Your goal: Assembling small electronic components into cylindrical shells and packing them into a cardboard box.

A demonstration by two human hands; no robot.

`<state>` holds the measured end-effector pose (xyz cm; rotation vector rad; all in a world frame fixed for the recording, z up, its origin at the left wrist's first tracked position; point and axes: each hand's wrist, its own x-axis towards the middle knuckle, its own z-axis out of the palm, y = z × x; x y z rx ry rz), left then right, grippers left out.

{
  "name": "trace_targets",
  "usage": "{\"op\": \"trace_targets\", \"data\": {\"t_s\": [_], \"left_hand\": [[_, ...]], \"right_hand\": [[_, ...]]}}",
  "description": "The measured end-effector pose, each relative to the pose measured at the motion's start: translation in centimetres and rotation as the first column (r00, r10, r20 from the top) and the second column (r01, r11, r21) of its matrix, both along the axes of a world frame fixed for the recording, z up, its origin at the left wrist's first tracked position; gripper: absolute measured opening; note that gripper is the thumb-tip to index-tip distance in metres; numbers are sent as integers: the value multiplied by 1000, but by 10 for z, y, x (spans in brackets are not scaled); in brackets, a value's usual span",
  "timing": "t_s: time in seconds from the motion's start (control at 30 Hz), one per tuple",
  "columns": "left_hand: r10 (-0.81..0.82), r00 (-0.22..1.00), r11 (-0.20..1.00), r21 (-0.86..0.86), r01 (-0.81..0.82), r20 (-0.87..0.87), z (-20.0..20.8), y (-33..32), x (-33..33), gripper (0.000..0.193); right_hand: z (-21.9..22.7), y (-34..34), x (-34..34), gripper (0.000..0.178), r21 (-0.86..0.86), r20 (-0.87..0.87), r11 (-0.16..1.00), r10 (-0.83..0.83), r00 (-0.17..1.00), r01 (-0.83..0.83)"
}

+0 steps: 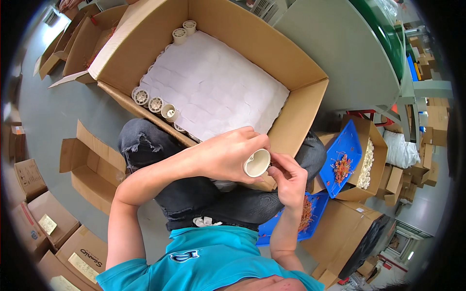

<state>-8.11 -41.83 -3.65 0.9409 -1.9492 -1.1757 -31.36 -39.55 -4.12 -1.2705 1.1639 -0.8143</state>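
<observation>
While the left hand (225, 157) grips a white spool (257, 163), right hand (287, 178) pinching its rim, cardboard box (301, 104) behind.

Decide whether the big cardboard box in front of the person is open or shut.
Open. The cardboard box has its flaps folded outward, showing a white sheet and white spools inside.

Cardboard boxes (87, 167) on grey floor (53, 116)

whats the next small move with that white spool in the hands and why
Probably a short reach forward to set the white spool into the big cardboard box. The left hand grips it above the box's near wall, the right hand fingers its rim, and similar spools stand along the white sheet inside.
</observation>
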Motion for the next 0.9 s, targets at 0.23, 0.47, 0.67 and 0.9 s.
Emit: {"op": "trace_targets", "data": {"t_s": [0.23,0.47,0.67,0.9], "left_hand": [[22,998,998,-62,-26,-58,-14,8,-23,50],[90,968,980,-150,-127,-234,-23,7,-31,55],[366,843,923,268,-276,-394,-11,2,-11,61],[318,935,894,-280,-351,-156,-24,-3,-18,71]], "right_hand": [[-20,-7,-1,22,-277,76,940,-186,980,200],[-15,-12,-12,20,-312,158,896,-279,947,316],[-5,-13,-19,19,-377,180,868,-273,945,323],[35,0,-15,26,-593,230,711,-299,926,377]]}}
